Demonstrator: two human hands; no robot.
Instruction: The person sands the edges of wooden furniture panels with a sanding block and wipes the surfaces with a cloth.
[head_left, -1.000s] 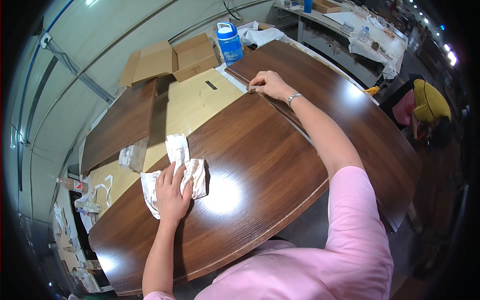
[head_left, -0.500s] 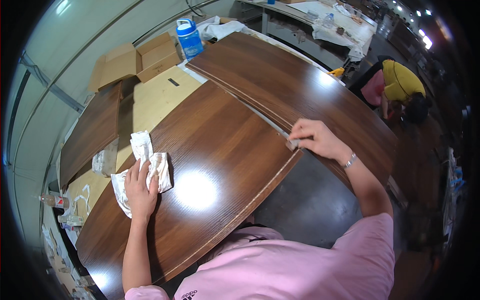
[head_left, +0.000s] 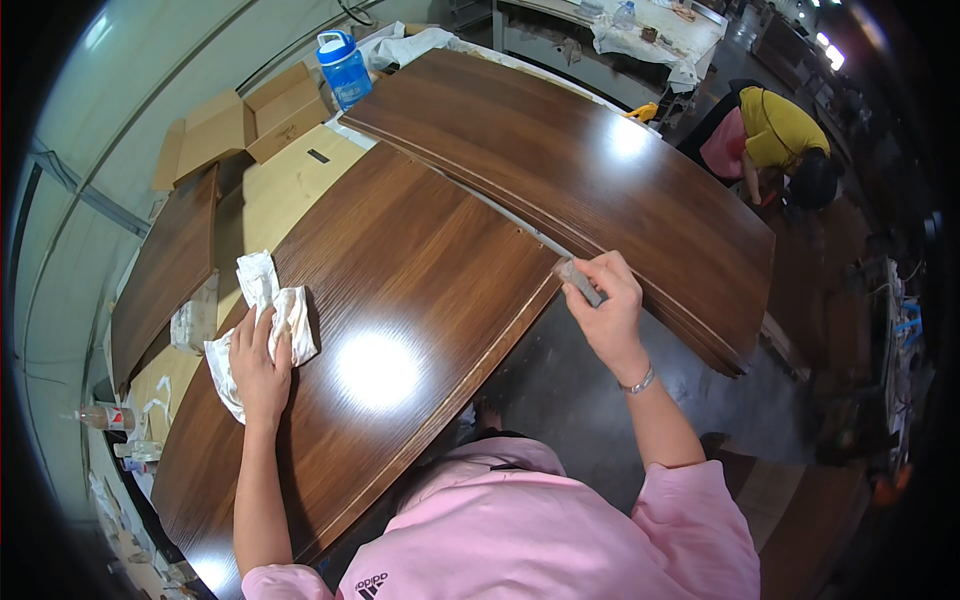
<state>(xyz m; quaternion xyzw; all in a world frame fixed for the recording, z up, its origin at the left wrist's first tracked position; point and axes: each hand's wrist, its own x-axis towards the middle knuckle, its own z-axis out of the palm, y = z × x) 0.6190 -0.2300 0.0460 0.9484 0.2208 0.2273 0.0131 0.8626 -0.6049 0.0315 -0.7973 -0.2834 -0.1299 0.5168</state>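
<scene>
A dark brown wood-grain panel with a paler front edge lies slantwise in front of me. My left hand presses on its left part, fingers bent over a bunched white cloth. At the panel's right corner, my right hand pinches a small grey block between thumb and fingers. The block is tilted, its upper end close to the corner; whether it touches the edge I cannot tell. Just beyond lies a second dark brown panel, with a narrow gap between the two.
Behind at the left stand an open cardboard box and a blue bottle. Another brown panel leans by a wrapped white bundle. Plastic bottles line the left edge. A person in yellow bends down at the far right.
My right hand has turned and shifted slightly right, bringing the block off the panel's corner. My left hand stays on the cloth. The whole view has shifted a little.
</scene>
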